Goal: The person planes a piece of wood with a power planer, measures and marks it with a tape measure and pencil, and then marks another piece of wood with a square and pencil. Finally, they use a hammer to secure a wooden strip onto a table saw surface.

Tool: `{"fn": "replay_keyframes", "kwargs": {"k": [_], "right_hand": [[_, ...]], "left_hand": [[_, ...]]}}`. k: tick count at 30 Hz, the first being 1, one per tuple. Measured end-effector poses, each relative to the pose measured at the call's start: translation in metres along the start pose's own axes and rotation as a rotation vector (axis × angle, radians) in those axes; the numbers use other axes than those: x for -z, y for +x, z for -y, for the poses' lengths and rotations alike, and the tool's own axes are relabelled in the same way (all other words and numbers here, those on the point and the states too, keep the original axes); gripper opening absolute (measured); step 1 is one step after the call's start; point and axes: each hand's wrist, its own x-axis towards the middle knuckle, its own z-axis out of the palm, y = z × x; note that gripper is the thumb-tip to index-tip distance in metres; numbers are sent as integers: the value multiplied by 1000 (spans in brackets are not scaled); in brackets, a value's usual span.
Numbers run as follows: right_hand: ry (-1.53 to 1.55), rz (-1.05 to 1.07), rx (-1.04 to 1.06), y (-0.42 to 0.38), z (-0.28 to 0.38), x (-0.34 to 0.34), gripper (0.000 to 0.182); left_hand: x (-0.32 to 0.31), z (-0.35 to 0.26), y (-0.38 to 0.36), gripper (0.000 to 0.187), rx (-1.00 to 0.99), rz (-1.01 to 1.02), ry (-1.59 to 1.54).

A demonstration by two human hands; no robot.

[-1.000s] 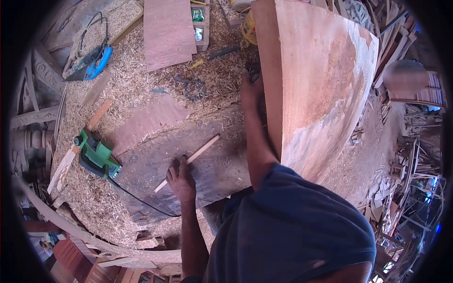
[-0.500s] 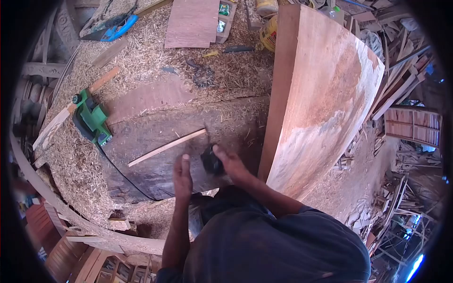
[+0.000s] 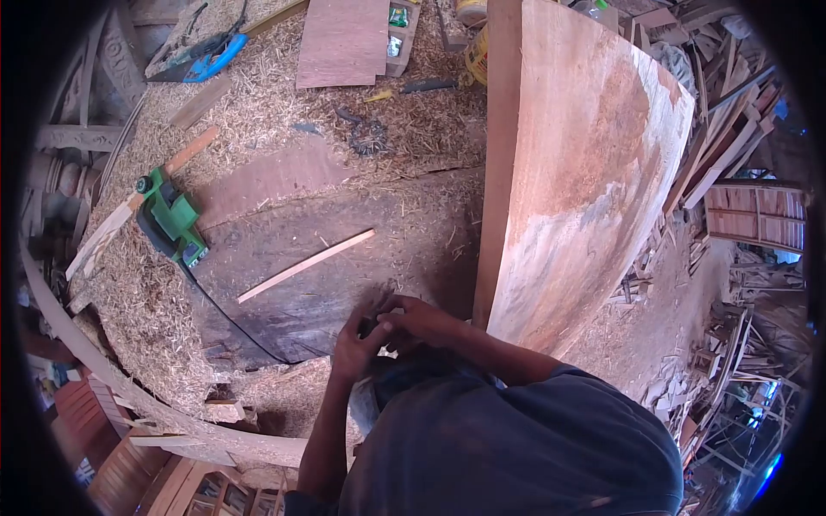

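My left hand and my right hand are together near the front edge of the dark work board, fingers curled around a small black object. Most of that object is hidden by the fingers, so I cannot make out its kind. Just beyond the hands, a thin strip of wood lies at a slant on the board. To the right of my right hand stands a large curved wooden panel with a thick brown edge.
A green electric planer rests at the left, its black cord running along the board. Farther back are a blue-handled saw, a reddish plywood sheet and a yellow tub. Wood shavings cover much of the bench.
My left hand has closed in on the black object, which my right hand held alone before. Both hands have come together, lower and closer to my body.
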Motion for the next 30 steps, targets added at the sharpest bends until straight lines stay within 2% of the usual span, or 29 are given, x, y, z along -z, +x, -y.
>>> {"fn": "replay_keyframes", "kwargs": {"k": [3, 4, 6, 7, 9, 10, 13, 15, 18, 21, 27, 30], "right_hand": [[-162, 58, 96, -4, 21, 1, 28], [-142, 48, 188, 3, 22, 4, 26], [-109, 28, 368, 26, 17, 16, 24], [-75, -65, 475, 41, 16, 23, 23], [-4, -255, 691, 72, 19, 38, 20], [-6, -322, 716, 80, 28, 41, 20], [31, -487, 752, 106, 43, 45, 23], [102, -533, 743, 123, 53, 36, 25], [-78, -637, 780, 125, 63, 21, 27], [-84, -664, 809, 136, 58, 18, 27], [-71, -712, 981, 147, 48, 15, 23], [-68, -775, 794, 143, 51, 13, 19]], "left_hand": [[23, -30, -2, 74, 84, 112, -10], [30, -34, -1, 74, 96, 142, 7], [44, 0, 16, 68, -174, 20, 180], [55, 14, 22, 65, -308, -43, 266], [78, 22, 25, 59, -290, -333, 723], [88, 21, 28, 56, -276, -477, 951], [118, 14, 39, 51, -289, -681, 1072], [133, 15, 46, 50, -267, -693, 1103], [141, 17, 51, 47, -142, -671, 1134], [140, 28, 56, 43, -92, -705, 1195], [129, 46, 65, 37, -7, -814, 1220], [127, 48, 68, 36, 17, -839, 1197]]}}
